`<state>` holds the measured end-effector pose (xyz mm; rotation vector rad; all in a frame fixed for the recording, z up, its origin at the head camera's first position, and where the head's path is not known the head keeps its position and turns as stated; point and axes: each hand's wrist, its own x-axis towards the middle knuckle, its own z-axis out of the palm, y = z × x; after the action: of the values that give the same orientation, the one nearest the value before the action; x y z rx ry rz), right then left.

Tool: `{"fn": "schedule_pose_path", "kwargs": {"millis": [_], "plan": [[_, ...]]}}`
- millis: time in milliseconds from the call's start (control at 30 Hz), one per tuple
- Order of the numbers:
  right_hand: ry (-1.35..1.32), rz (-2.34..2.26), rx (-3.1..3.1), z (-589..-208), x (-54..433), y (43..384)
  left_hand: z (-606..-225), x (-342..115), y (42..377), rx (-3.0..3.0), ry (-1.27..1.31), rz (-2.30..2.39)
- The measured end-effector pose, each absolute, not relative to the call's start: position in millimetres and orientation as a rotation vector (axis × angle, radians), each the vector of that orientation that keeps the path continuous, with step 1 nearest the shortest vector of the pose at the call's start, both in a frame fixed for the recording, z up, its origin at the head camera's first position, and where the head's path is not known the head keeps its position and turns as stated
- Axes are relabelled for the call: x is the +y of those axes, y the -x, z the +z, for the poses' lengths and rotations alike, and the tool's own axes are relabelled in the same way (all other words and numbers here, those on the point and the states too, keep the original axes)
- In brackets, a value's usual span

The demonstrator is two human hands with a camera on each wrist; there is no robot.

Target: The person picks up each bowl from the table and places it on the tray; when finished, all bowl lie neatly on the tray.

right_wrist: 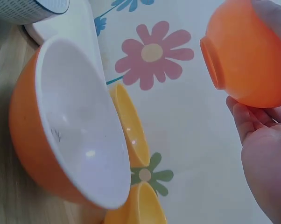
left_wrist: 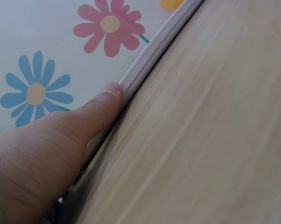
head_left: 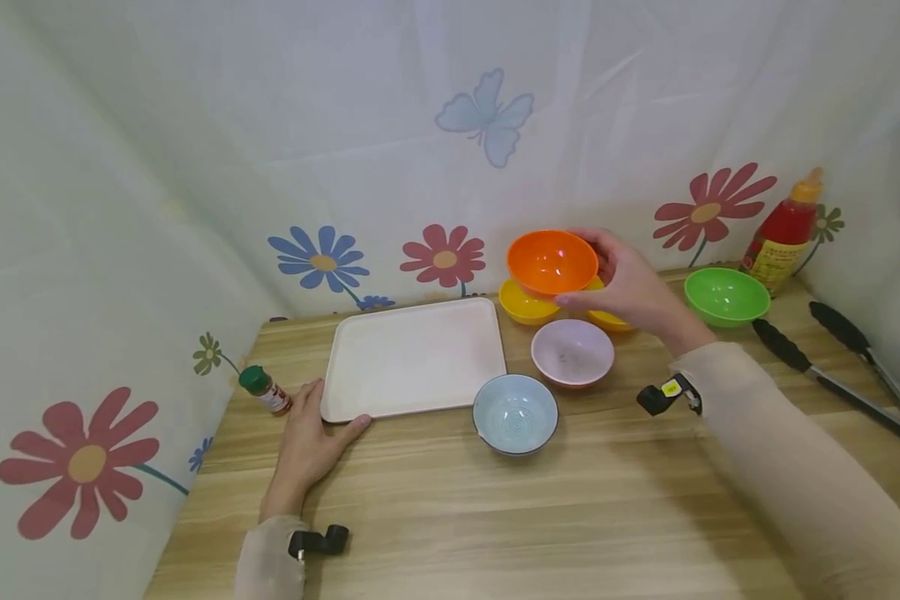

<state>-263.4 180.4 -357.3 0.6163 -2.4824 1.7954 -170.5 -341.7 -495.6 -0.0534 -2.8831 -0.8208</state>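
My right hand grips an orange bowl by its right side, thumb at the lower front. In the right wrist view the bowl is up off the table, its foot showing. Two yellow bowls stand behind and below it, one partly hidden by the hand. In front are a bowl with a pale lilac inside and orange outside and a light blue bowl. My left hand holds the near-left corner of a white tray, the thumb against its front rim.
A green-capped spice jar stands left of the tray, close to the left hand. At the right are a green bowl, a red sauce bottle and black-handled tongs. A flower-printed curtain hangs behind the wooden table.
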Motion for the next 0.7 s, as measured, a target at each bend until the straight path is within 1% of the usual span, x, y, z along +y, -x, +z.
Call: {"fn": "schedule_pose_path", "kwargs": {"millis": [267,700], "plan": [[-0.661,1.793,-2.483,-353,155,273,-497,-343,172,-2.885,0.050,-0.805],[-0.785,1.878,-2.363,-340,93,285,-497,-342,170,-2.884,0.046,-0.814]]}}
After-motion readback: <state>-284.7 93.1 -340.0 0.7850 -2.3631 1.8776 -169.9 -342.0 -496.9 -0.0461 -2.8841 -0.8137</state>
